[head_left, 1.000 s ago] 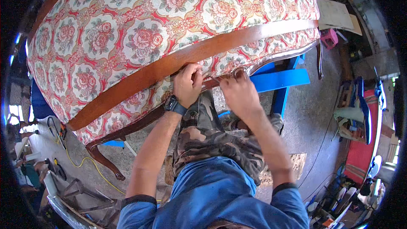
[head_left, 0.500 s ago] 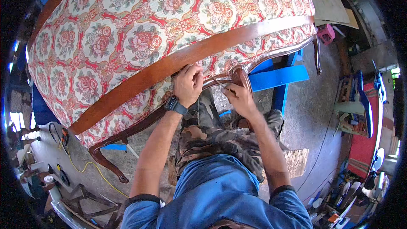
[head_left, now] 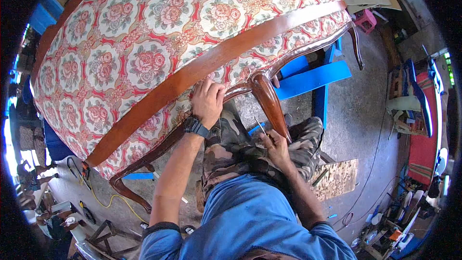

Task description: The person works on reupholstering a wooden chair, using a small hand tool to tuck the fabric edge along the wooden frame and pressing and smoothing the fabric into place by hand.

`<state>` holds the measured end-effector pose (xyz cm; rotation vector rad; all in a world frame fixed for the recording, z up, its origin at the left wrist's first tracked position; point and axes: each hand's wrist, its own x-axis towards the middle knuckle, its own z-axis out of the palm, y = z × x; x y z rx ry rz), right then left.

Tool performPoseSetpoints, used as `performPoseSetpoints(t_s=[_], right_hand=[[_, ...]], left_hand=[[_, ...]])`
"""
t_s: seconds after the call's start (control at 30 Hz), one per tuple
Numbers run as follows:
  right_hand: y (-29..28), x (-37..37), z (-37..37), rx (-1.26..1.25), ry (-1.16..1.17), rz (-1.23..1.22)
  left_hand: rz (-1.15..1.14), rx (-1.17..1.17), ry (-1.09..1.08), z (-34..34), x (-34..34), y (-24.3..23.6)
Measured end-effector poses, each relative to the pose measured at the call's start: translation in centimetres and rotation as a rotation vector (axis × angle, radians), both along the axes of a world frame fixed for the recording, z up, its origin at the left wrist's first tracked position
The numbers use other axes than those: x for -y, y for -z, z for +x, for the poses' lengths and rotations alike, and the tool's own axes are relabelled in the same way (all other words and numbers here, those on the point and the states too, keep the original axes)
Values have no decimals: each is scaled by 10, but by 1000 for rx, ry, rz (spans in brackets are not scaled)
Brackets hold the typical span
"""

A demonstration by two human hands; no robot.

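A large sofa covered in red and cream floral fabric [head_left: 147, 65] fills the upper left, with a brown wooden band [head_left: 192, 72] across it. My left hand [head_left: 208, 103], with a dark watch at its wrist, lies against the fabric just below the band, fingers bent and apart; its fingertips are partly hidden. Closed around the handle of a slim metal-shafted tool [head_left: 260, 124], my right hand [head_left: 275, 149] is over my lap, apart from the sofa. The shaft points up and away; its exact kind is unclear. Beside it stands a carved wooden leg [head_left: 269, 103].
Blue supports [head_left: 313, 81] show beneath the sofa. A patterned board [head_left: 337, 178] lies on the floor to my right, and a pink stool [head_left: 365, 20] stands at the far right. A yellow cable [head_left: 113, 200] runs across the floor at left. Tools clutter the lower right.
My right hand has drawn back from the sofa's lower rail toward my lap, still holding the tool. My left hand has lowered slightly, its fingers less curled. The view has shifted.
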<state>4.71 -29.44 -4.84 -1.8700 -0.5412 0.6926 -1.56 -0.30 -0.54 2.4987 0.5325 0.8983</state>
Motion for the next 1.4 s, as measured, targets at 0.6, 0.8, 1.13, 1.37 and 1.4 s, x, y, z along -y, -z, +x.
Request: performPoseSetpoints(t_s=[0.6, 0.8, 1.13, 1.37, 1.4], right_hand=[[-2, 2, -16, 121, -81, -46], [10, 11, -14, 130, -55, -82], [12, 18, -12, 231, -26, -19], [17, 20, -17, 234, 5, 6], [17, 22, -14, 234, -7, -7]], left_hand=[[-134, -271, -27, 12, 0, -22], [95, -118, 75, -6, 1, -7], [66, -150, -112, 18, -13, -11], [-44, -6, -122, -3, -13, -3], [-53, -6, -108, -3, -9, -5]])
